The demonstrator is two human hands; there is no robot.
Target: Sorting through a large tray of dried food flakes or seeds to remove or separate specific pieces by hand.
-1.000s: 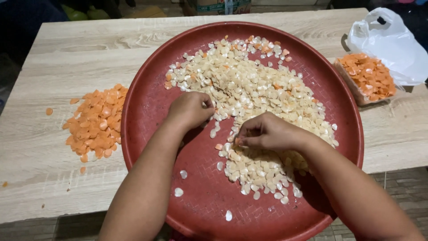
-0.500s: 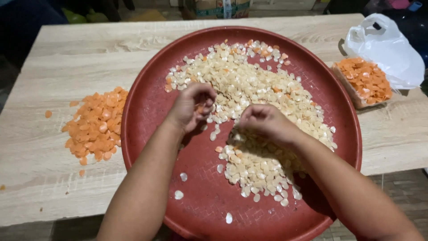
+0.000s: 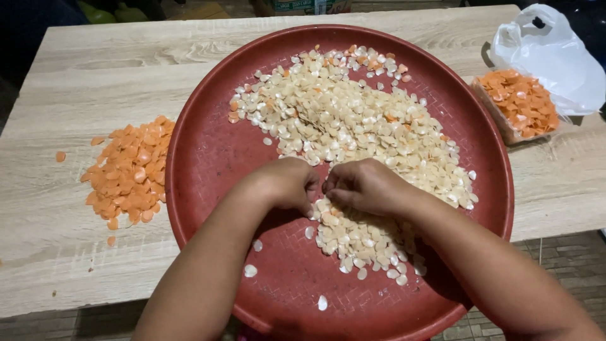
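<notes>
Both hands curled, fingertips pinching pale seeds

Both hands' fingertips curl out of sight over the pale seeds, and the round red tray's near rim runs off the bottom edge.

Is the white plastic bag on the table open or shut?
Open. The bag lies slack with its handles untied, and its mouth gapes toward a heap of orange pieces beside the red tray.
</notes>
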